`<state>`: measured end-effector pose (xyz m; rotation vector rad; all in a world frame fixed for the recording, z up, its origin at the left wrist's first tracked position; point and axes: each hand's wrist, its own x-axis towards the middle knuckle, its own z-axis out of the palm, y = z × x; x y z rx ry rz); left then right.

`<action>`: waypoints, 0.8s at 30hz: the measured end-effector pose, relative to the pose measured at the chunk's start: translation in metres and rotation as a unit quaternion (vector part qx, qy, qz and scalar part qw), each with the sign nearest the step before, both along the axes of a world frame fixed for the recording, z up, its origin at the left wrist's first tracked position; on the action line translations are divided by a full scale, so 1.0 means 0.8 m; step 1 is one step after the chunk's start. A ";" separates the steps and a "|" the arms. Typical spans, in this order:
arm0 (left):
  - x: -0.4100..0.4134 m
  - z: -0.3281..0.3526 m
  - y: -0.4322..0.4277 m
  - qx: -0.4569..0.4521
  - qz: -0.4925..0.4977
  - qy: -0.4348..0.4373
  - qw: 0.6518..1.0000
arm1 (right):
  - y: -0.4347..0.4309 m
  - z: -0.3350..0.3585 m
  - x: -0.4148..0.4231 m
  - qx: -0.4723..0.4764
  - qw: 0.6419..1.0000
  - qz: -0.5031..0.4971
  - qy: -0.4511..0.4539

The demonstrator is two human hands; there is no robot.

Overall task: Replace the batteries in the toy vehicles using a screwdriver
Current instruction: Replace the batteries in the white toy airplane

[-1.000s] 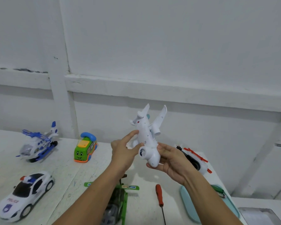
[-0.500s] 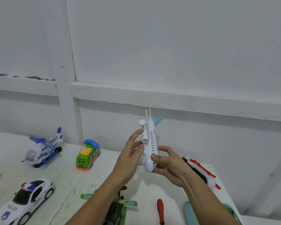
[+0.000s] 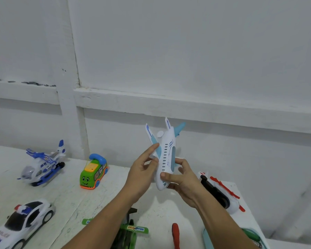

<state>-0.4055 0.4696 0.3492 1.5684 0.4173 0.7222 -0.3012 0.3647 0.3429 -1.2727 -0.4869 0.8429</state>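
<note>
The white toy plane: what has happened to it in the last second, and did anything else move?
Both hands rolled the white toy plane about its length: its underside with the engines faced the camera, and now its windowed side does, tail still up. The left hand and right hand kept hold throughout. The red screwdriver, police car and green bus stayed on the table.

The airplane (image 3: pixel 166 159) is held above the table (image 3: pixel 65 200), tail up. The left hand (image 3: pixel 142 175) grips its left side and the right hand (image 3: pixel 185 182) its right. Left of the airplane the bus (image 3: pixel 93 172) stands on the table. Farther left, the helicopter (image 3: pixel 43 164) is by the wall and the police car (image 3: pixel 22 223) is nearer the person. Below the airplane lie the propeller plane (image 3: pixel 131 230) and the screwdriver (image 3: pixel 175 234). To its right lies a second helicopter (image 3: pixel 221 193), with the tray (image 3: pixel 207 238) nearer the person.
</note>
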 end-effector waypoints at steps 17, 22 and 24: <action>0.032 -0.018 0.034 -0.117 -0.021 0.084 0.989 | 0.013 -0.044 0.038 0.002 0.997 -0.078 -0.006; 0.038 -0.034 0.042 -0.113 -0.070 0.201 0.970 | 0.012 -0.063 0.039 -0.060 0.993 -0.094 -0.045; 0.043 -0.040 0.043 -0.122 -0.076 0.235 0.961 | 0.014 -0.072 0.037 -0.084 0.990 -0.095 -0.057</action>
